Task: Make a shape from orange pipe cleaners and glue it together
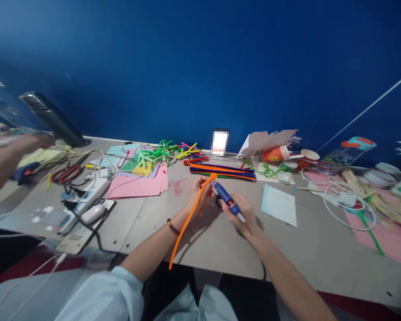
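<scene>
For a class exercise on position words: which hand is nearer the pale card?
Right. The right hand, holding a glue gun, is just left of the pale card; the left hand, holding an orange pipe cleaner, is farther left, beyond the right hand.

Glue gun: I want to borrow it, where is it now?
In the head view, the blue glue gun is in the person's right hand, mid-table, its tip at the orange pipe cleaner held in the left hand.
</scene>
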### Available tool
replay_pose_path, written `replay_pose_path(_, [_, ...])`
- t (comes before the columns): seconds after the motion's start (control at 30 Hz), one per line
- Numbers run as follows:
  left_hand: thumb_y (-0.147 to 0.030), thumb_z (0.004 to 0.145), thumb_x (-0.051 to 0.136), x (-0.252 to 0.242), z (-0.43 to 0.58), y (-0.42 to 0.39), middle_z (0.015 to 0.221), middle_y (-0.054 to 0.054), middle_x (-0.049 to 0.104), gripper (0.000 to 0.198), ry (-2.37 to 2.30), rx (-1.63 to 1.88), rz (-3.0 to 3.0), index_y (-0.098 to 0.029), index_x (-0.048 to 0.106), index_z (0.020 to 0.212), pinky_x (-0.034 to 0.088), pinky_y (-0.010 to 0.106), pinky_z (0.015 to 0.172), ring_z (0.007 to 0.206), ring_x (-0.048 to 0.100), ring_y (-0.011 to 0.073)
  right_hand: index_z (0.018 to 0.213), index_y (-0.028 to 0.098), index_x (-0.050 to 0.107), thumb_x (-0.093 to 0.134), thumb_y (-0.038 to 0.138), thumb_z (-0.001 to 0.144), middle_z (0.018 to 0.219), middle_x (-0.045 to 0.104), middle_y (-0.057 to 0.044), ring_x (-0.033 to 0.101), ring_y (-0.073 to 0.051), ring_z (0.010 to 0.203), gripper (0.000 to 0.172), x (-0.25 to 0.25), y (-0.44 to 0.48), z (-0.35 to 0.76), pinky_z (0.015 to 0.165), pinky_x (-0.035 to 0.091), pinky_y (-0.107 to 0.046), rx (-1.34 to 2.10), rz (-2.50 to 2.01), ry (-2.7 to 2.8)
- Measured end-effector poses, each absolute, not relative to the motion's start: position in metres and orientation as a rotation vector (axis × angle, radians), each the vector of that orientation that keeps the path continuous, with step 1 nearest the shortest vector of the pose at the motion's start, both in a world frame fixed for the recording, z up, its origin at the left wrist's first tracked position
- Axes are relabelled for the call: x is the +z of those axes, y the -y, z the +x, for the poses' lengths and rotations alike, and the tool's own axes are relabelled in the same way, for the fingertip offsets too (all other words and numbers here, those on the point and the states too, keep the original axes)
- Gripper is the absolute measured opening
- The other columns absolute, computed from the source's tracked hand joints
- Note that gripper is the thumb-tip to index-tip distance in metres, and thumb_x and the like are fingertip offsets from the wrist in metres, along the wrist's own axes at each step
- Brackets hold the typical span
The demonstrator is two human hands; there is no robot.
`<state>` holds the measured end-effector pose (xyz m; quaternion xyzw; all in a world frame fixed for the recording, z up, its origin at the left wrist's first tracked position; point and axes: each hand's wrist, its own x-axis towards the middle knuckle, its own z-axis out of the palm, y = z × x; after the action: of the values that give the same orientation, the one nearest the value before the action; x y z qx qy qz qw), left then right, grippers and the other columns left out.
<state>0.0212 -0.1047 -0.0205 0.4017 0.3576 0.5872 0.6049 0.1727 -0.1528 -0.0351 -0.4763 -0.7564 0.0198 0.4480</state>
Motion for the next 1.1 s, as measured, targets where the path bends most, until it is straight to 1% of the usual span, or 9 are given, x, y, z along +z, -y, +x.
replay_pose_path(0.2, [-0.051,0.057,0.078,-0.0208,0.0214,0.1042,0.055,-0.005,0.055,0.046,-0.818,1.358,0.914,-0.017,0.051,0.071,0.042,0.02,0.042,0.039,0.052,0.0072,0.076,0.021,0.053,0.057,0.029,0.083,0.068,0.055,-0.001,0.054,-0.014,0.06,0.012,-0.0361,0.1528,0.173,0.057,0.043,-0.024,0.047,-1.176,1.867])
replay_pose_path(0.47, [-0.05,0.059,0.077,-0.0196,0.0217,0.1057,0.056,-0.005,0.056,0.044,-0.838,1.361,0.922,-0.017,0.05,0.072,0.042,0.02,0.042,0.04,0.052,0.0071,0.077,0.022,0.054,0.057,0.03,0.083,0.068,0.055,-0.001,0.055,-0.015,0.061,0.011,-0.037,0.1522,0.1729,0.058,0.044,-0.025,0.066,-1.187,1.864])
replay_pose_path(0.63, [-0.051,0.058,0.077,-0.0211,0.0222,0.105,0.061,-0.004,0.058,0.045,-0.814,1.365,0.906,-0.017,0.05,0.072,0.042,0.02,0.041,0.039,0.051,0.006,0.08,0.022,0.055,0.057,0.03,0.083,0.071,0.057,-0.002,0.057,-0.016,0.063,0.009,-0.0369,0.1522,0.1734,0.06,0.045,-0.026,0.089,-1.183,1.868])
replay_pose_path(0.77, [-0.051,0.058,0.078,-0.023,0.0223,0.1042,0.058,-0.005,0.057,0.046,-0.826,1.361,0.91,-0.017,0.051,0.072,0.042,0.02,0.041,0.039,0.051,0.0066,0.082,0.021,0.055,0.057,0.029,0.083,0.074,0.059,-0.003,0.058,-0.016,0.064,0.008,-0.0356,0.1522,0.1728,0.062,0.047,-0.027,0.07,-1.175,1.872])
replay_pose_path(0.93, [-0.05,0.058,0.078,-0.0216,0.0222,0.1056,0.059,-0.005,0.057,0.046,-0.825,1.379,0.912,-0.017,0.051,0.072,0.042,0.02,0.042,0.04,0.051,0.0064,0.086,0.021,0.057,0.058,0.029,0.083,0.077,0.062,-0.005,0.061,-0.017,0.068,0.009,-0.0363,0.1518,0.1721,0.062,0.049,-0.027,0.034,-1.157,1.849])
replay_pose_path(1.1, [-0.051,0.057,0.078,-0.0194,0.0223,0.106,0.057,-0.005,0.056,0.046,-0.837,1.354,0.906,-0.017,0.05,0.072,0.042,0.02,0.042,0.039,0.051,0.0066,0.088,0.021,0.058,0.058,0.028,0.082,0.078,0.064,-0.005,0.062,-0.018,0.068,0.009,-0.0361,0.1519,0.1727,0.064,0.05,-0.028,0.053,-1.144,1.862])
